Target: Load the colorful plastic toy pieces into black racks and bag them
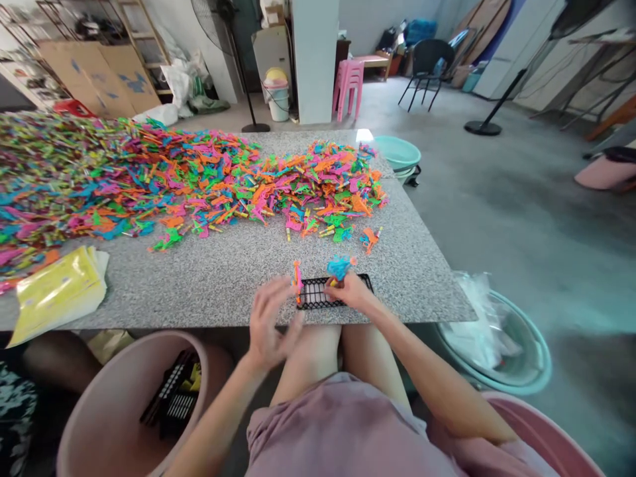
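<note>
A small black grid rack (314, 297) lies at the table's front edge, before my lap. My right hand (352, 291) is closed on a blue toy gun (338, 266) with a yellow part, held over the right half of the rack. An orange and pink toy gun (297, 281) stands at the rack's left end. Just left of it is my left hand (271, 322), its fingers spread and slightly blurred. Whether those fingertips touch that toy gun I cannot tell.
A long heap of colourful toy guns (213, 179) covers the table's far side. Yellow printed sheets (62, 285) overhang the front left edge. A pink tub (77, 424) holds black racks below left. At the right stands a teal basin (539, 371) with plastic bags.
</note>
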Demonstrator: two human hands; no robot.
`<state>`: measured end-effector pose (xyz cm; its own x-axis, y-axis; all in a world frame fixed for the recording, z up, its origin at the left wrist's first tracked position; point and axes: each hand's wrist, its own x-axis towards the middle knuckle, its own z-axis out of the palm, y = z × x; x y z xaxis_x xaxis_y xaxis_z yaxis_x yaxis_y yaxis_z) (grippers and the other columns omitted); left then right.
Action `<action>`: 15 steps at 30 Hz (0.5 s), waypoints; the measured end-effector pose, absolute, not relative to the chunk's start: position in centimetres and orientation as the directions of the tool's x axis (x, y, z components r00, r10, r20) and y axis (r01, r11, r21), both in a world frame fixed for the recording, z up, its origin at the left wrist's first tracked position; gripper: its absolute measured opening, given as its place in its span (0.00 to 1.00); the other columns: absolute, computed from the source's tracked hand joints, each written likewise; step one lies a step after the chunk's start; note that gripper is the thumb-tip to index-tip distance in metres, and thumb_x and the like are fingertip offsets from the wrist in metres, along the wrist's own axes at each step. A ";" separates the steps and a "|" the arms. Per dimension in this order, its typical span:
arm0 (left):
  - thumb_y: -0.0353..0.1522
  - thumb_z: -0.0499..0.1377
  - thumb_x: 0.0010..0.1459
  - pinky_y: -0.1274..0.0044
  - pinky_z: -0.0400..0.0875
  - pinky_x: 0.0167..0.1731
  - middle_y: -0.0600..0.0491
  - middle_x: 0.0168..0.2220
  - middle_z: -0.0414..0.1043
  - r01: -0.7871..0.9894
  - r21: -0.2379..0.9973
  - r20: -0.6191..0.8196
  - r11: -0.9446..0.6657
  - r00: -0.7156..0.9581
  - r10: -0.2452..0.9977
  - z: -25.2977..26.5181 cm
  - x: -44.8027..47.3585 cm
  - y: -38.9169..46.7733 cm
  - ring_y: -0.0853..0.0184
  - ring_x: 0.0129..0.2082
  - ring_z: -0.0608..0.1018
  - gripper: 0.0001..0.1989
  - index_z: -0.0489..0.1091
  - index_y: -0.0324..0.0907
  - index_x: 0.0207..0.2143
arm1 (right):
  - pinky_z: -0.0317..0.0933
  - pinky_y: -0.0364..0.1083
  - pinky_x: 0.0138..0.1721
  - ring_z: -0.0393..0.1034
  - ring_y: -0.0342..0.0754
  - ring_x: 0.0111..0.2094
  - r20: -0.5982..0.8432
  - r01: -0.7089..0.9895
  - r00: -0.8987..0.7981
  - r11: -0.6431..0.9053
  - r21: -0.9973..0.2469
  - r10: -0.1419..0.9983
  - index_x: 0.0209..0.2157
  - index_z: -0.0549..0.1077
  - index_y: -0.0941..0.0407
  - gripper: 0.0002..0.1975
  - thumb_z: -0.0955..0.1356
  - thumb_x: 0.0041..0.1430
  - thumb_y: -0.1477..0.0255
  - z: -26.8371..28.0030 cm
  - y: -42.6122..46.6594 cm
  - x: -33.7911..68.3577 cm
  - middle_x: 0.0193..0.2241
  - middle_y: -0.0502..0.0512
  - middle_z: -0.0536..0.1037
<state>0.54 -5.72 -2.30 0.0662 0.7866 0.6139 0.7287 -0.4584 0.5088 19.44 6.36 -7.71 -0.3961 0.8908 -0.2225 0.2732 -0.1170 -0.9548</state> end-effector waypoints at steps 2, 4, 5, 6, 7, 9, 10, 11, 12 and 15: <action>0.36 0.56 0.62 0.55 0.57 0.61 0.45 0.61 0.64 0.660 0.584 0.510 -0.472 0.154 0.846 -0.6 -1.4 -3.8 0.52 0.63 0.63 0.17 0.68 0.44 0.52 | 0.67 0.43 0.27 0.71 0.43 0.23 -0.203 0.231 -0.413 -0.113 -0.966 0.888 0.33 0.65 0.54 0.11 0.70 0.48 0.73 -8.5 4.3 18.5 0.25 0.45 0.74; 0.38 0.56 0.61 0.55 0.55 0.62 0.45 0.61 0.64 0.599 0.611 0.433 -0.518 0.295 0.852 -0.1 -2.4 -1.9 0.51 0.64 0.61 0.17 0.70 0.43 0.50 | 0.66 0.42 0.28 0.71 0.43 0.24 -0.155 0.268 -0.370 -0.054 -0.962 0.916 0.34 0.66 0.54 0.09 0.70 0.50 0.73 -9.0 2.9 17.2 0.25 0.45 0.75; 0.39 0.56 0.61 0.55 0.55 0.62 0.44 0.61 0.63 0.580 0.611 0.415 -0.539 0.345 0.842 -0.2 -2.6 -1.1 0.51 0.64 0.61 0.17 0.70 0.42 0.49 | 0.65 0.42 0.28 0.71 0.43 0.24 -0.135 0.313 -0.354 -0.019 -0.949 0.925 0.33 0.67 0.54 0.08 0.70 0.51 0.72 -9.0 2.5 16.5 0.25 0.46 0.75; 0.39 0.56 0.60 0.56 0.56 0.62 0.44 0.62 0.63 0.574 0.607 0.407 -0.550 0.370 0.835 -0.5 -2.6 -0.6 0.51 0.64 0.61 0.16 0.71 0.42 0.49 | 0.64 0.42 0.29 0.72 0.44 0.25 -0.121 0.371 -0.344 0.017 -0.928 0.931 0.33 0.68 0.55 0.07 0.70 0.51 0.72 -9.0 2.3 16.0 0.25 0.47 0.76; 0.38 0.56 0.60 0.57 0.57 0.61 0.44 0.62 0.62 0.574 0.599 0.408 -0.558 0.381 0.830 -0.9 -2.6 -0.3 0.52 0.64 0.62 0.16 0.71 0.42 0.48 | 0.64 0.42 0.30 0.72 0.44 0.26 -0.114 0.440 -0.341 0.051 -0.897 0.933 0.33 0.69 0.55 0.06 0.70 0.52 0.71 -8.9 2.2 15.6 0.25 0.48 0.77; 0.37 0.56 0.60 0.57 0.57 0.61 0.43 0.63 0.60 0.588 0.578 0.416 -0.566 0.384 0.824 -1.7 -2.4 -0.3 0.52 0.63 0.63 0.15 0.71 0.42 0.48 | 0.62 0.42 0.31 0.74 0.47 0.29 -0.115 0.595 -0.345 0.122 -0.795 0.931 0.32 0.72 0.56 0.05 0.69 0.53 0.70 -8.4 2.2 15.2 0.27 0.52 0.79; 0.36 0.56 0.60 0.57 0.57 0.61 0.43 0.64 0.58 0.601 0.563 0.417 -0.567 0.386 0.823 -2.1 -2.3 -0.4 0.52 0.63 0.63 0.16 0.71 0.42 0.49 | 0.61 0.43 0.32 0.75 0.48 0.31 -0.118 0.665 -0.352 0.160 -0.729 0.928 0.32 0.73 0.56 0.05 0.69 0.54 0.70 -8.1 2.3 15.1 0.29 0.53 0.80; 0.35 0.56 0.61 0.57 0.56 0.62 0.42 0.65 0.56 0.615 0.544 0.418 -0.570 0.391 0.820 -2.4 -2.4 -0.4 0.52 0.64 0.62 0.17 0.70 0.42 0.51 | 0.61 0.43 0.34 0.75 0.49 0.33 -0.120 0.721 -0.364 0.198 -0.664 0.924 0.33 0.74 0.57 0.05 0.68 0.55 0.70 -7.8 2.4 15.0 0.31 0.55 0.80; 0.35 0.56 0.61 0.57 0.56 0.62 0.42 0.66 0.55 0.632 0.518 0.425 -0.576 0.394 0.815 -2.7 -2.5 -0.5 0.51 0.64 0.61 0.18 0.69 0.42 0.52 | 0.61 0.43 0.35 0.76 0.50 0.35 -0.123 0.763 -0.378 0.234 -0.603 0.917 0.34 0.75 0.57 0.06 0.68 0.56 0.70 -7.5 2.5 15.0 0.32 0.57 0.81; 0.35 0.57 0.61 0.55 0.53 0.63 0.43 0.68 0.48 0.682 0.433 0.459 -0.589 0.396 0.796 -3.5 -3.2 -0.2 0.49 0.67 0.55 0.20 0.68 0.43 0.56 | 0.60 0.44 0.36 0.76 0.52 0.37 -0.141 0.823 -0.422 0.313 -0.474 0.896 0.41 0.74 0.57 0.11 0.68 0.57 0.68 -6.8 2.7 14.6 0.34 0.58 0.81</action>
